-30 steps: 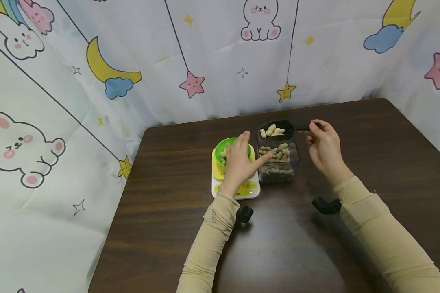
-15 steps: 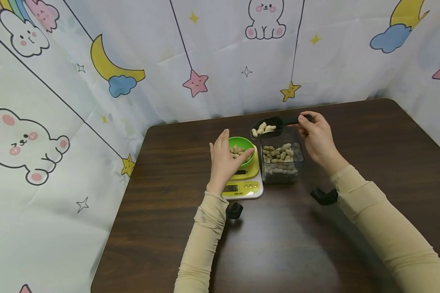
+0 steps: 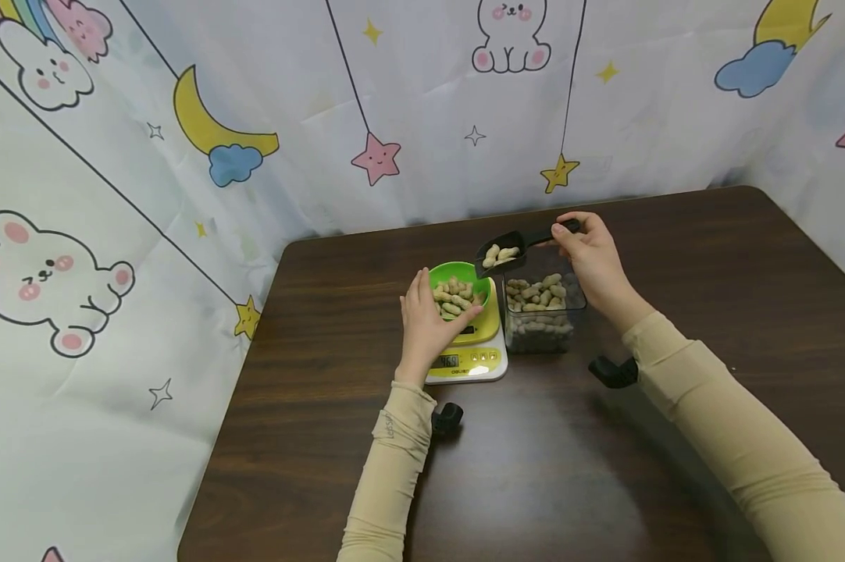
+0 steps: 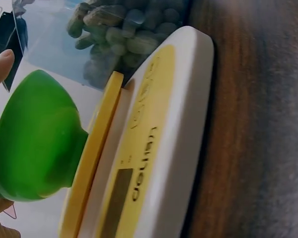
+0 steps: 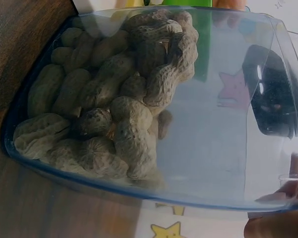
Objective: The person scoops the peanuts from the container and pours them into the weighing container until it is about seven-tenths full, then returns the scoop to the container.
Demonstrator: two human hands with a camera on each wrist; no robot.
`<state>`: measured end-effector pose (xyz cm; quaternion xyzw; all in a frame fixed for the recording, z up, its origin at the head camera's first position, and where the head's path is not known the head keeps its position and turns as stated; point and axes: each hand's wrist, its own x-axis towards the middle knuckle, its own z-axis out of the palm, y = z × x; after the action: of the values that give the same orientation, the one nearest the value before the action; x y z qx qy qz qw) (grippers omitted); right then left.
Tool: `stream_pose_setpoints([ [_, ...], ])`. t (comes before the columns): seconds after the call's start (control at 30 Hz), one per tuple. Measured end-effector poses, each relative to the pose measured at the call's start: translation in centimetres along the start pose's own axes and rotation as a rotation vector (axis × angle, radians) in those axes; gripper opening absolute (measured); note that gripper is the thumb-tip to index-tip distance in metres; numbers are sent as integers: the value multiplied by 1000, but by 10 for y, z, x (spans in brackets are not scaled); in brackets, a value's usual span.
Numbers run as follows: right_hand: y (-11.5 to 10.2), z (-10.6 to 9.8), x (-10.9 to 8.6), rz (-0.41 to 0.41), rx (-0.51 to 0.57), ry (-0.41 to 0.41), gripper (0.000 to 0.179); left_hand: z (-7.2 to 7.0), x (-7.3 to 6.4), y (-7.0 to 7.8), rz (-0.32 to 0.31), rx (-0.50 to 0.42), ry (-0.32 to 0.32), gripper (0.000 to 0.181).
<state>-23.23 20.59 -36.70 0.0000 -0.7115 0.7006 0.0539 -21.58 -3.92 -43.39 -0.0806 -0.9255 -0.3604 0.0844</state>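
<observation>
On the yellow and white kitchen scale [image 3: 489, 363] stands a green bowl [image 3: 483, 285] of unshelled peanuts. My left hand [image 3: 426, 328] is spread around it, fingers at its left rim and thumb by its front right. In the left wrist view, fingers touch the bowl [image 4: 37, 144], while the thumb shows a small gap. My right hand [image 3: 594, 257] grips the handle of a black scoop [image 3: 517, 261] holding a few peanuts. The scoop is tilted, its lip over the bowl's right rim. Beneath it a clear plastic container [image 3: 545, 320] holds peanuts [image 5: 131, 129].
The scale and container stand side by side on a dark wooden table [image 3: 310, 375]. A cartoon-print curtain [image 3: 422, 101] hangs behind the table and along its left side. Black wrist mounts [image 3: 614, 373] stick out near both wrists.
The scoop has moved left from above the container to the bowl's rim and tilted down. My left hand shifted left off the bowl's top, then came back against its side.
</observation>
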Motion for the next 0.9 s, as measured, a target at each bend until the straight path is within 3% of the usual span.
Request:
stream_pose_setpoints([
  [0.43,-4,12,-1,-75,-167,-12,35,4,-3,-4,4,-1,-10,108],
  [0.7,-5,14,-2,-155,-138,-55,35,5,-2,-5,4,1,-13,108],
  [0.9,-7,13,-3,-151,-100,-32,37,5,-1,-5,5,15,-10,109],
])
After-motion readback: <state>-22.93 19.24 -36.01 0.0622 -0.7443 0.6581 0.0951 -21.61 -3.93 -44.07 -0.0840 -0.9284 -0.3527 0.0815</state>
